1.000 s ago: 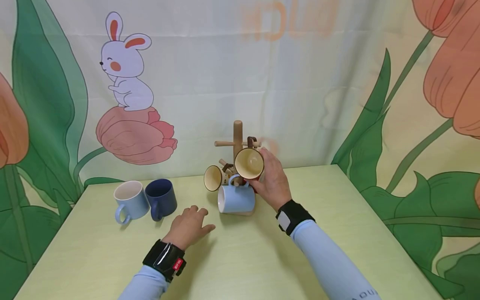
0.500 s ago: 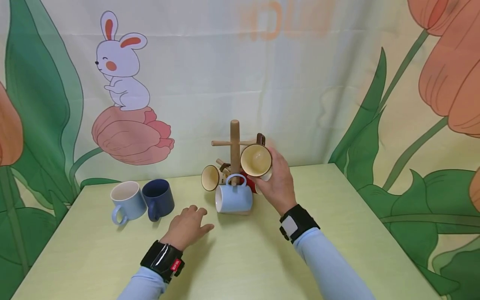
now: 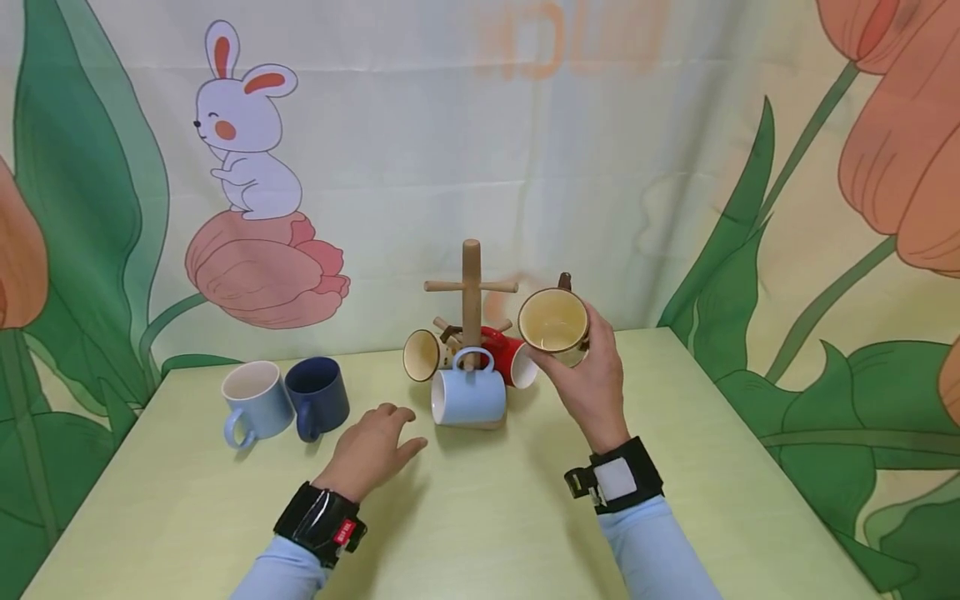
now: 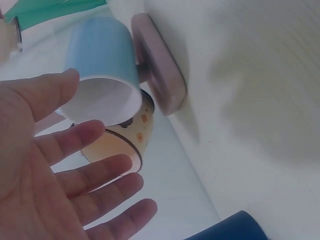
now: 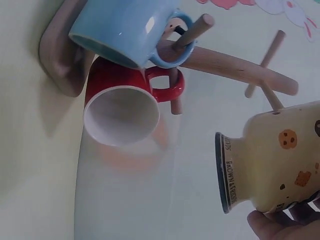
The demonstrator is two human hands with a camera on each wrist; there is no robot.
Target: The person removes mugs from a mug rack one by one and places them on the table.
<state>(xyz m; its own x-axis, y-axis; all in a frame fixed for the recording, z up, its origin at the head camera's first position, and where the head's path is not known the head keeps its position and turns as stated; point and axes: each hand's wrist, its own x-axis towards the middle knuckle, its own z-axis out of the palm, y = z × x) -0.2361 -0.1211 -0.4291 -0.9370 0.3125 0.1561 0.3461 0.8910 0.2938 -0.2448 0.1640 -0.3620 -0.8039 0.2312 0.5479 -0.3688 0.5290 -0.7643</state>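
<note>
My right hand point(image 3: 592, 379) grips a cream mug point(image 3: 553, 322) with a dark rim and brown handle, held up to the right of the wooden mug tree point(image 3: 471, 292). In the right wrist view this mug point(image 5: 282, 160) shows cookie prints, fingers curled against its side. My left hand point(image 3: 371, 450) hovers above the table, fingers spread, holding nothing. On the tree's lower pegs hang a light blue mug point(image 3: 468, 395), a red mug point(image 3: 516, 360) and another cream mug point(image 3: 424, 356). Both upper pegs are bare in the head view.
Left of the tree, a second light blue mug point(image 3: 258, 403) and a dark blue mug point(image 3: 317, 398) stand upright side by side on the pale green table point(image 3: 480, 517). A printed curtain point(image 3: 390, 167) with a rabbit and tulips hangs right behind the table.
My right hand has drawn the cream mug off the upper right peg and moved it rightward, uncovering the red mug. The left hand has barely moved.
</note>
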